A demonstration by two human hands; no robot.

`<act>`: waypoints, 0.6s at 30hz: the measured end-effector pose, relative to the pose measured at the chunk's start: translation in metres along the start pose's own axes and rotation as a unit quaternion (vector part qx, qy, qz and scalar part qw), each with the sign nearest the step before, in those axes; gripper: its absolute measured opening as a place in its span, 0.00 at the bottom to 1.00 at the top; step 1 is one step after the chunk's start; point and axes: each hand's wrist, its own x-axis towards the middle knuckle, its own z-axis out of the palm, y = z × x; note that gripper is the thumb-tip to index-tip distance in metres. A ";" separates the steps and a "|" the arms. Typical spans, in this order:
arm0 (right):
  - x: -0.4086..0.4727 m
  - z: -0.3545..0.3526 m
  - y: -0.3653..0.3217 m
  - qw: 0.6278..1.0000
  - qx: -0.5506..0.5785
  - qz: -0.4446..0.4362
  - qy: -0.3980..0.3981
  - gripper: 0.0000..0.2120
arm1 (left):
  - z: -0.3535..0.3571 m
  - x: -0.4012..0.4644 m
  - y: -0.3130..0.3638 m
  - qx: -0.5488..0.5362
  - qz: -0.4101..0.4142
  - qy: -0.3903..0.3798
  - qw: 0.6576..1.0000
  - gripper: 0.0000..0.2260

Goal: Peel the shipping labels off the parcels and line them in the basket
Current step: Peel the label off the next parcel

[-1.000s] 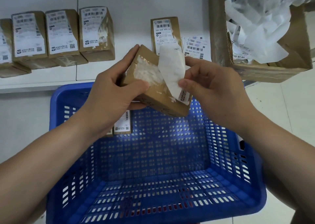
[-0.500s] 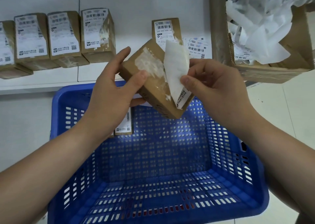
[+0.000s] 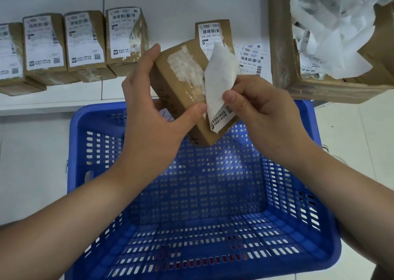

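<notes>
My left hand (image 3: 153, 109) grips a brown cardboard parcel (image 3: 181, 92), held tilted above the far rim of the blue perforated basket (image 3: 213, 226). White torn residue shows on the parcel's top face. My right hand (image 3: 262, 113) pinches the white shipping label (image 3: 219, 83), which is peeled back and folded over, its lower end still stuck near the parcel's lower corner. A row of labelled parcels (image 3: 85, 43) stands on the white ledge at the back left, and one more labelled parcel (image 3: 213, 34) stands behind the held one.
A large open cardboard box (image 3: 283, 45) at the back right is full of crumpled white label paper. A loose label (image 3: 251, 58) lies on the ledge beside it. White tiled floor surrounds the basket.
The parcel has turned further, its lower corner now pointing down toward the basket. The label is peeled further down the face, and more torn residue is exposed.
</notes>
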 end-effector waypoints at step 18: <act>-0.010 0.009 0.006 0.989 -0.130 -0.064 0.031 0.17 | 0.001 -0.001 -0.002 0.032 -0.008 0.020 0.999 0.42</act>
